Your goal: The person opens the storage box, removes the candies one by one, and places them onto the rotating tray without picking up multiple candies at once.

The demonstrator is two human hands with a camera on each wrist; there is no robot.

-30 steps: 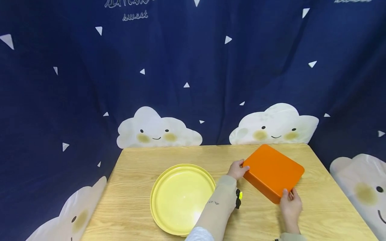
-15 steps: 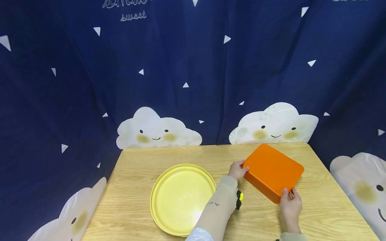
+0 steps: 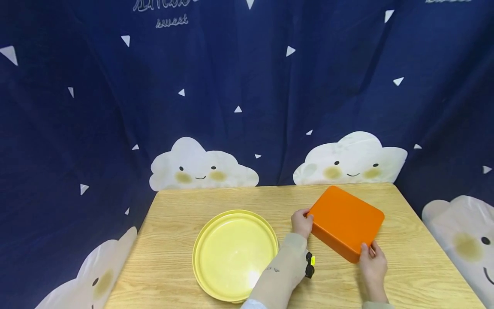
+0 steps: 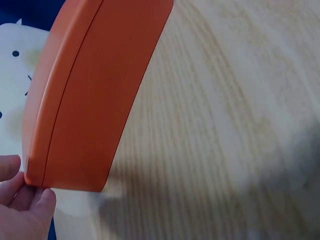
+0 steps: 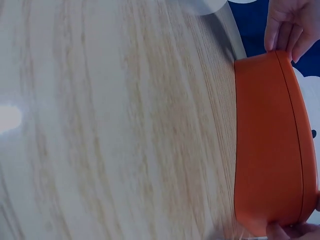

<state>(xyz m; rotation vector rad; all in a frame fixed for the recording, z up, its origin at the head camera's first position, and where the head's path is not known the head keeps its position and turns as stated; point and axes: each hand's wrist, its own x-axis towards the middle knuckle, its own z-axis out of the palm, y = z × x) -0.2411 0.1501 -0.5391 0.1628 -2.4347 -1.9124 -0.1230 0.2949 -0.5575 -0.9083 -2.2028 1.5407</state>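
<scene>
An orange rectangular box (image 3: pixel 345 221) stands at the right of the wooden table, turned at an angle. A seam runs along its side near the top in the left wrist view. My left hand (image 3: pixel 302 223) grips its left corner, thumb along the upper edge and fingers beneath. Near the front corner, my right hand (image 3: pixel 372 264) pinches the right side between thumb and fingers. Both wrist views show the box's orange side (image 4: pixel 95 110) close up. Whether its base touches the table all round, I cannot tell. Its inside is hidden.
Left of the box lies a round yellow plate (image 3: pixel 235 257) with a raised double rim, partly behind my left forearm. Wood-grain table (image 3: pixel 173 201) surface surrounds both. A dark blue curtain (image 3: pixel 231 64) with clouds and white triangles hangs behind and at the sides.
The orange box has shifted slightly left and toward me, still held by both hands. My left hand has moved a little left and nearer with it. The plate has stayed put.
</scene>
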